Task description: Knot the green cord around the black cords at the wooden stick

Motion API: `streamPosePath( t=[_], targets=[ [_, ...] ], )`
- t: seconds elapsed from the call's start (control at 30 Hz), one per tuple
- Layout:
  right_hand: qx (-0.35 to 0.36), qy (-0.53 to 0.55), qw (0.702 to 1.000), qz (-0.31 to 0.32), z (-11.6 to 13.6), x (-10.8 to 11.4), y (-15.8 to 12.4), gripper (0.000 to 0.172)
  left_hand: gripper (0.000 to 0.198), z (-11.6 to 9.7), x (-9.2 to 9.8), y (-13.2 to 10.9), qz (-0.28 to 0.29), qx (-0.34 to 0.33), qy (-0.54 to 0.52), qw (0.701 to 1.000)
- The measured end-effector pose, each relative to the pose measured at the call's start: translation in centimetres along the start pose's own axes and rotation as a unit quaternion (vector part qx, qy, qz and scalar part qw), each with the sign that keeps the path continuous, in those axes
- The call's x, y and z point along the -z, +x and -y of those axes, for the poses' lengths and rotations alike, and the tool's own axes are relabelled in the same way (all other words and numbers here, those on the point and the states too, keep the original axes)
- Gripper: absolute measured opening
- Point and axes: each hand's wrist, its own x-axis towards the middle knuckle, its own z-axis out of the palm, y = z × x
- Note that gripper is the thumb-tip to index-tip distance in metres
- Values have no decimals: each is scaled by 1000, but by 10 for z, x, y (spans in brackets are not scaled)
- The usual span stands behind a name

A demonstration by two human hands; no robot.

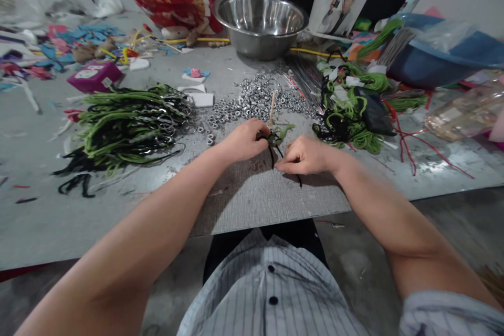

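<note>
My left hand (247, 140) is closed around a small bunch of green and black cord (280, 135) near the table's front middle. A thin wooden stick (272, 107) stands up beside its fingertips. My right hand (305, 156) is just to the right, thumb and fingers pinched on a black cord end (301, 180) that hangs toward me. Behind both hands spreads a heap of small metal nuts or rings (255, 94). To the left lies a pile of green and black cords with metal rings (129, 121). What sits inside the left fingers is partly hidden.
A steel bowl (262, 16) stands at the back, beside a red bag (173, 0). On the right are loose green and black cord bundles (354, 105), red cords (409, 142), a blue basin (437, 58) and a clear bottle (464, 113). A purple box (95, 76) is left.
</note>
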Motion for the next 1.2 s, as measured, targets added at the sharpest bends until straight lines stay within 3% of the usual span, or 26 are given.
streamPosePath(
  t=[0.07, 0.13, 0.27, 0.33, 0.4, 0.5, 0.57, 0.67, 0.9, 1.03, 1.2],
  targets=[
    [-10, 50, 998, 27, 1, 2, -1, 40, 26, 0, -1, 0, -3, -11, 17, 1000],
    [-1, 62, 998, 2, 1, 2, -2, 39, 22, -2, -4, -2, -16, -23, 49, 998],
    [-29, -1, 974, -227, -6, 2, 1, 28, 25, -10, -11, -7, -69, 0, 129, 989],
    [-80, -50, 954, -286, -11, 1, 2, 26, 31, -16, -13, -10, -87, 22, 160, 983],
    [-119, -91, 956, -252, -14, -1, 4, 36, 34, -21, -14, -12, -77, 44, 168, 982],
    [-155, -132, 970, -135, -10, -5, 5, 56, 37, -27, -15, -14, -32, 67, 145, 987],
    [-188, -158, 966, -76, -5, -6, 6, 64, 47, -27, -16, -15, -5, 69, 139, 988],
    [-243, -182, 952, -35, 0, -7, 5, 73, 71, -22, -17, -16, 33, 68, 165, 983],
    [-297, -198, 933, -39, -5, -5, 4, 88, 104, -7, -8, -15, 108, 101, 223, 964],
    [-339, -208, 914, -78, -14, -6, 1, 91, 115, -3, -1, -17, 122, 120, 241, 955],
    [-335, -235, 902, -139, -23, -10, -2, 92, 120, 0, 8, -16, 154, 153, 250, 944]
  ],
)
